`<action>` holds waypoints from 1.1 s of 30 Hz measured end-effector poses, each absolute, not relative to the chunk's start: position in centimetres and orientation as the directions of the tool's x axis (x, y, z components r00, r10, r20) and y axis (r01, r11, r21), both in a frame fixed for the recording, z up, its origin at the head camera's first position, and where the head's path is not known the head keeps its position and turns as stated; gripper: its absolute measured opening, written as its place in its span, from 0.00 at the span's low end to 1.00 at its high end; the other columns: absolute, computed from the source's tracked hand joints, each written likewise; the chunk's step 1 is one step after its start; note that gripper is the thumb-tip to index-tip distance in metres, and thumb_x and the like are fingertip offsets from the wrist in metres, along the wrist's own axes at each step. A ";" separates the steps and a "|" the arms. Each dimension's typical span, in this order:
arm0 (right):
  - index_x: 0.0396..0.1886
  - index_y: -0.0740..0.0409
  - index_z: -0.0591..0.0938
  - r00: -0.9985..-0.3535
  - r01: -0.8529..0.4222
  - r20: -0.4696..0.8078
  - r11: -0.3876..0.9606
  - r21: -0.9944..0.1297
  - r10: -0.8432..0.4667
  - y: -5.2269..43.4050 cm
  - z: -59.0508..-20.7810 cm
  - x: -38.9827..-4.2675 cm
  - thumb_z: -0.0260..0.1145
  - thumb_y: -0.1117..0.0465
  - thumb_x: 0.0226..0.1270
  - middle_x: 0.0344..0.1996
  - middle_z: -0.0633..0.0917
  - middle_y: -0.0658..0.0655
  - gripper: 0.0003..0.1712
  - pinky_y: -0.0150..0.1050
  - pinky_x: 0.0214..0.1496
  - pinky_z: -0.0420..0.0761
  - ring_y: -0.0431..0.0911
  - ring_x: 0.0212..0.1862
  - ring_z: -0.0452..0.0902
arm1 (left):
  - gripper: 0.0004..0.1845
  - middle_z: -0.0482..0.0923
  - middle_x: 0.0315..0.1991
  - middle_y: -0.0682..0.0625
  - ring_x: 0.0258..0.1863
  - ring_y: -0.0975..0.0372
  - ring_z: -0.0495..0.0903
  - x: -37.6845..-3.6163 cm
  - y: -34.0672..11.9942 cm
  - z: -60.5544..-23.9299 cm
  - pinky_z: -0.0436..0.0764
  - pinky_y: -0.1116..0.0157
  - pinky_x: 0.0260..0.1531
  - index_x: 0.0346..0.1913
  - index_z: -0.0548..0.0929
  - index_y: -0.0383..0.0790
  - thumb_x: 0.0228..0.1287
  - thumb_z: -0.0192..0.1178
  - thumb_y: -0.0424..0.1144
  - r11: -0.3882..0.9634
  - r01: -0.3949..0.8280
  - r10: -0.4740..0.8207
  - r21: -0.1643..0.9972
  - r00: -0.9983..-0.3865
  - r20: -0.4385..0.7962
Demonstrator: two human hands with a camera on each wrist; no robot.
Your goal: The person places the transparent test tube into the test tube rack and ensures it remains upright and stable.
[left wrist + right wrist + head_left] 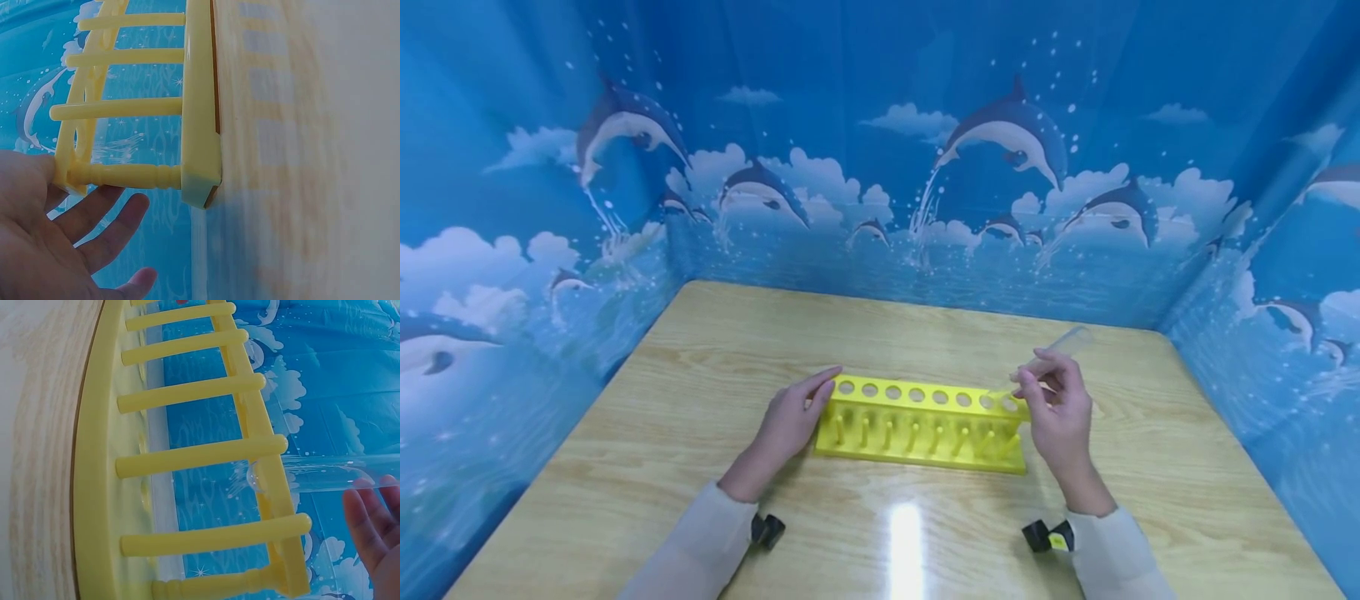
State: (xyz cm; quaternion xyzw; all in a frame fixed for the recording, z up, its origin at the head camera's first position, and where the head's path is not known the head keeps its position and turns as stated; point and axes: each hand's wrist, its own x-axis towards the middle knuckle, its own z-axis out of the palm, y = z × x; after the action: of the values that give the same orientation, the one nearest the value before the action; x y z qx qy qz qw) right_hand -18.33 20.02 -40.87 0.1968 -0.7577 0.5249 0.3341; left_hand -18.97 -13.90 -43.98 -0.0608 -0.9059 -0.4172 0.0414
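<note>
Clear tube (1051,354) pinched by right hand (1060,412); left hand (790,421) steadies rack (925,425).

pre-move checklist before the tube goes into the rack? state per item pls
1. Test tube held: ok. The right hand pinches it near its lower part, tilted, open end up and away.
2. Tube tip at a hole: ok. In the right wrist view its rounded end sits at the top plate of the yellow rack, near the right end.
3. Tip already inside the hole: cannot tell.
4. Rack steadied: ok. The left hand rests on the rack's left end with straight fingers.
5. Rack flat on the table: ok.
6. Holes free: ok. None holds a tube in the head view.
</note>
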 end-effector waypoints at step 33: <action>0.48 0.70 0.76 -0.698 -0.651 0.714 0.465 -0.600 -0.054 19.3 -40.4 -18.4 0.62 0.77 0.64 0.34 0.81 0.58 0.13 0.23 0.38 0.80 0.34 0.41 0.80 | 0.20 0.76 0.62 0.47 0.57 0.51 0.78 -19.0 -14.0 -44.0 0.76 0.49 0.55 0.66 0.75 0.51 0.77 0.48 0.47 0.623 0.167 0.092 0.765 -0.986 0.140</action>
State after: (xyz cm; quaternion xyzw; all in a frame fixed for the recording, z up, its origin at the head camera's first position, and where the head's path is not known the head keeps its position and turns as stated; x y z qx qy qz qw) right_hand -18.38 19.30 -40.44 0.2219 -0.7941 0.4673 0.3191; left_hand -19.03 -13.99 -44.02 -0.0719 -0.8997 -0.4284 0.0438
